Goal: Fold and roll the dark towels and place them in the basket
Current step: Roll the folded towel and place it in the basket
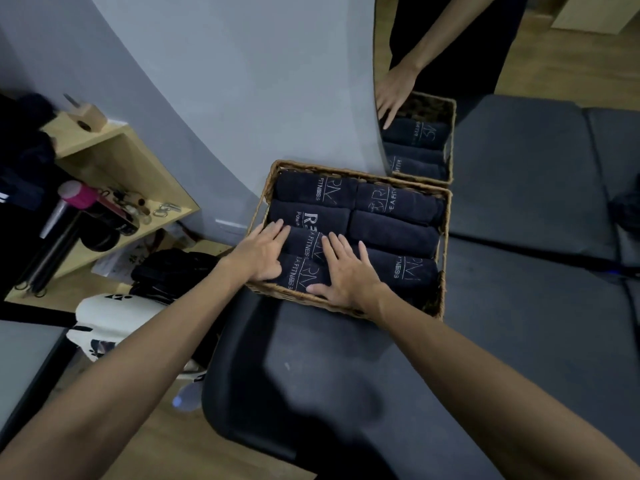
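Note:
A woven wicker basket [446, 244] sits on the dark padded bench [519, 334] against the wall. Several rolled dark towels [394, 233] with pale printed lettering fill it in two columns. My left hand [259, 252] lies flat with straight fingers on the near-left rolls. My right hand [348, 271] presses flat, fingers spread, on the nearest roll [298, 275] at the basket's front edge. Neither hand grips anything.
A mirror [485, 81] behind the basket reflects it and a hand. To the left stands a wooden shelf [117, 161] with a pink-capped bottle [78, 195] and small items. A white bag [114, 317] and dark clothes [169, 271] lie on the floor.

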